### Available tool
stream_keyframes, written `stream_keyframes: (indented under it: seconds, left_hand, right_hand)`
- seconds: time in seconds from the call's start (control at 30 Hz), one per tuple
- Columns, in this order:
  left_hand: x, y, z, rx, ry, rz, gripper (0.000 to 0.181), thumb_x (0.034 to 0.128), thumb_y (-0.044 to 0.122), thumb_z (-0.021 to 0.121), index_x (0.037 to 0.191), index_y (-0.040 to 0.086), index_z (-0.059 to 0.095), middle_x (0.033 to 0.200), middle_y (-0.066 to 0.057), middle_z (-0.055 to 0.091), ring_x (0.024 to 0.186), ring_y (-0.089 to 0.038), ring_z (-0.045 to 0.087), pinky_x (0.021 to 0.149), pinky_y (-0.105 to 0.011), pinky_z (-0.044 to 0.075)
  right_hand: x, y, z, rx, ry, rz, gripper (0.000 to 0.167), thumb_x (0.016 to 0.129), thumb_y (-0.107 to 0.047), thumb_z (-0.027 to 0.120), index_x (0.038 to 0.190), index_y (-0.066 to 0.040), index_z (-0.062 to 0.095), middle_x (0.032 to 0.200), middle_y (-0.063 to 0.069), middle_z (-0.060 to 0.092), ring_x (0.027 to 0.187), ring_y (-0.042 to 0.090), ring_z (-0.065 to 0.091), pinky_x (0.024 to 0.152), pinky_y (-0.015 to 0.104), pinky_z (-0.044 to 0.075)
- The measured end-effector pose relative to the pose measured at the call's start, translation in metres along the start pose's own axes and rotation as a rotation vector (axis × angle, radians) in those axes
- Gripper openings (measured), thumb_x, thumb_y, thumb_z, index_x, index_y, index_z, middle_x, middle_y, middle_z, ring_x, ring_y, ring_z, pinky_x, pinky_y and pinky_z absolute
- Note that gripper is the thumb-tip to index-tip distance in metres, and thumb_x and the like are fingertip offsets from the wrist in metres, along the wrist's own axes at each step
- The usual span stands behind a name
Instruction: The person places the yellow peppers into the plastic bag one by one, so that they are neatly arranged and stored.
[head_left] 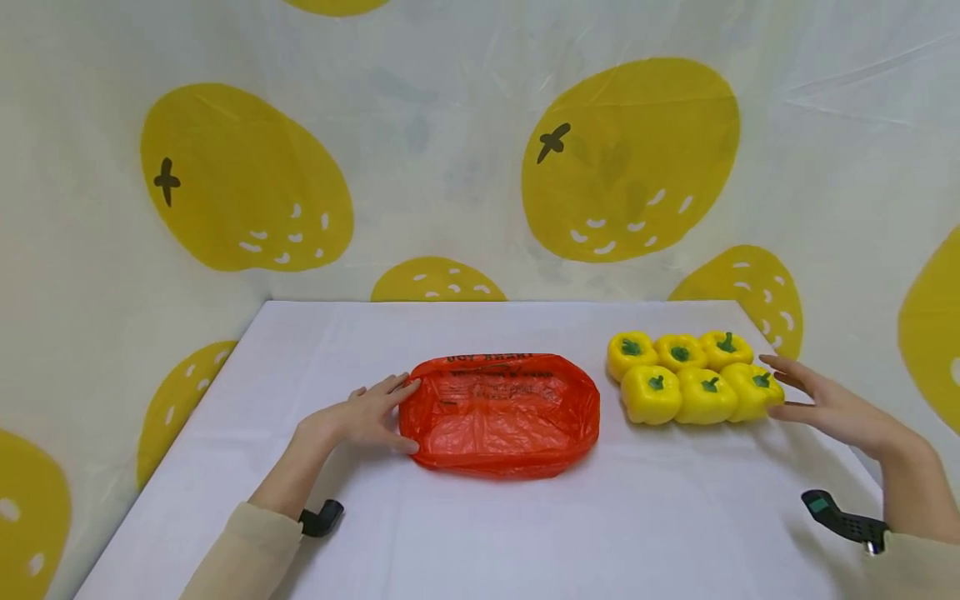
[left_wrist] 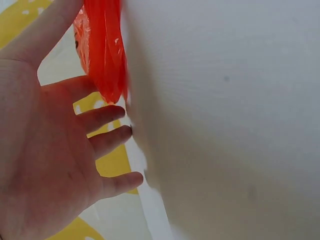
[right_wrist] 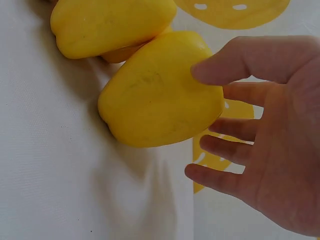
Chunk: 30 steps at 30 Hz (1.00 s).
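Observation:
A red plastic bag (head_left: 498,417) with dark print lies on the white table, its mouth spread wide into a shallow oval. At its left end, my left hand (head_left: 367,418) touches the rim with thumb and fingers spread. In the left wrist view, the palm (left_wrist: 55,150) faces the bag's side (left_wrist: 105,55). Several yellow bell peppers with green stems stand in two rows right of the bag. Beside the front right pepper (head_left: 753,390) is my right hand (head_left: 843,408), fingers extended. The right wrist view has its thumb (right_wrist: 220,67) against or just over that pepper (right_wrist: 160,95).
A white cloth covers the table (head_left: 465,542), whose back edge meets a hanging curtain (head_left: 442,167) printed with big yellow fruit. Each wrist carries a black camera mount, one on the left (head_left: 322,518) and one on the right (head_left: 843,521).

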<state>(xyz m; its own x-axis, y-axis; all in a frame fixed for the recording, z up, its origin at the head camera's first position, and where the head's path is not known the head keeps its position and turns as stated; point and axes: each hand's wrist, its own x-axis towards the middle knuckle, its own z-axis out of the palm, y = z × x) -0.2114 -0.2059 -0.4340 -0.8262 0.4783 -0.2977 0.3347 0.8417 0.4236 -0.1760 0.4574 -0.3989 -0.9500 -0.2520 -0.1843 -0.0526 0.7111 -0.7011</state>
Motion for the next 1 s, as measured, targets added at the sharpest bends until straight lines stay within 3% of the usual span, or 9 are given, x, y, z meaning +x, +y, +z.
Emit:
stream_keyframes:
  seconds: [0.1, 0.3, 0.6, 0.83, 1.0]
  left_hand:
    - [-0.001, -0.0003, 0.0012, 0.008, -0.004, -0.007, 0.107, 0.0807, 0.061, 0.079, 0.163, 0.014, 0.03, 0.167, -0.015, 0.022, 0.153, -0.038, 0.018, 0.118, -0.069, 0.014]
    - [-0.0002, 0.0021, -0.0009, 0.017, -0.001, -0.009, 0.106, 0.0813, 0.062, 0.078, 0.164, 0.015, 0.029, 0.168, -0.014, 0.021, 0.154, -0.037, 0.016, 0.118, -0.068, 0.013]
    - [0.0004, 0.0008, 0.0017, 0.018, 0.009, -0.01, 0.106, 0.0813, 0.06, 0.078, 0.163, 0.014, 0.03, 0.167, -0.016, 0.022, 0.153, -0.04, 0.016, 0.118, -0.069, 0.015]
    - [-0.0011, 0.0018, 0.0038, 0.005, 0.008, -0.015, 0.106, 0.0818, 0.059, 0.079, 0.164, 0.014, 0.028, 0.168, -0.015, 0.02, 0.154, -0.04, 0.013, 0.119, -0.067, 0.013]
    - [-0.0012, 0.0006, 0.0068, 0.008, 0.015, 0.021, 0.105, 0.083, 0.058, 0.078, 0.163, 0.012, 0.028, 0.171, -0.012, 0.013, 0.154, -0.04, 0.011, 0.118, -0.069, 0.014]
  right_hand:
    - [0.0003, 0.0038, 0.0017, 0.028, -0.011, 0.005, 0.083, 0.101, -0.016, 0.063, 0.16, 0.006, 0.01, 0.158, 0.043, 0.01, 0.137, 0.067, 0.012, 0.092, 0.088, 0.022]
    - [0.0002, 0.0065, 0.0015, -0.034, 0.032, 0.01, 0.082, 0.1, -0.022, 0.067, 0.158, 0.006, 0.018, 0.157, 0.042, 0.017, 0.133, 0.064, 0.023, 0.091, 0.086, 0.028]
    - [-0.0006, 0.007, 0.0047, -0.034, 0.054, 0.041, 0.084, 0.1, -0.026, 0.069, 0.155, 0.01, 0.017, 0.153, 0.038, 0.026, 0.131, 0.059, 0.032, 0.096, 0.079, 0.034]
    - [-0.002, 0.0052, 0.0041, -0.035, 0.078, 0.056, 0.089, 0.1, -0.027, 0.07, 0.159, 0.006, 0.013, 0.156, 0.04, 0.02, 0.131, 0.063, 0.031, 0.095, 0.081, 0.034]
    - [-0.0059, 0.0004, 0.0024, -0.065, 0.089, 0.071, 0.09, 0.1, -0.031, 0.069, 0.161, 0.005, 0.012, 0.156, 0.041, 0.02, 0.131, 0.064, 0.03, 0.092, 0.083, 0.033]
